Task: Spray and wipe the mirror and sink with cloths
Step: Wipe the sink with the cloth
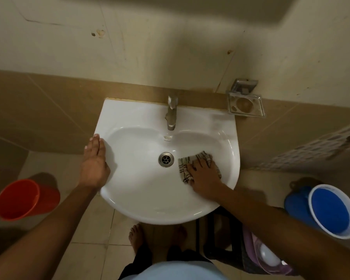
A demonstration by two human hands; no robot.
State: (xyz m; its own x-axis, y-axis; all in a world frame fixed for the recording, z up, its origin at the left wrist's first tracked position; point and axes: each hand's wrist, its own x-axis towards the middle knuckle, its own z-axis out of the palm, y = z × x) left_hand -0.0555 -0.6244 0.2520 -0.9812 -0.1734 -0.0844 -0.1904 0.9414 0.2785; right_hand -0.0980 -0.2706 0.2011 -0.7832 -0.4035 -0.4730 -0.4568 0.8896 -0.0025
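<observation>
A white wall-hung sink (220, 122) fills the middle of the view, with a metal tap (171, 114) at its back and a steel drain (166, 159) in the bowl. A checked beige cloth (185, 164) lies inside the bowl, right of the drain. My right hand (205, 174) presses flat on that cloth with spread fingers. My left hand (94, 160) rests flat on the sink's left rim, fingers straight. The mirror is out of view.
An orange bucket (18, 199) stands on the floor at the left, a blue bucket (331, 211) at the right. A metal soap holder (246, 104) hangs on the wall right of the tap. A dark basket (251, 257) sits below the sink's right side. My bare feet (135, 237) stand under the sink.
</observation>
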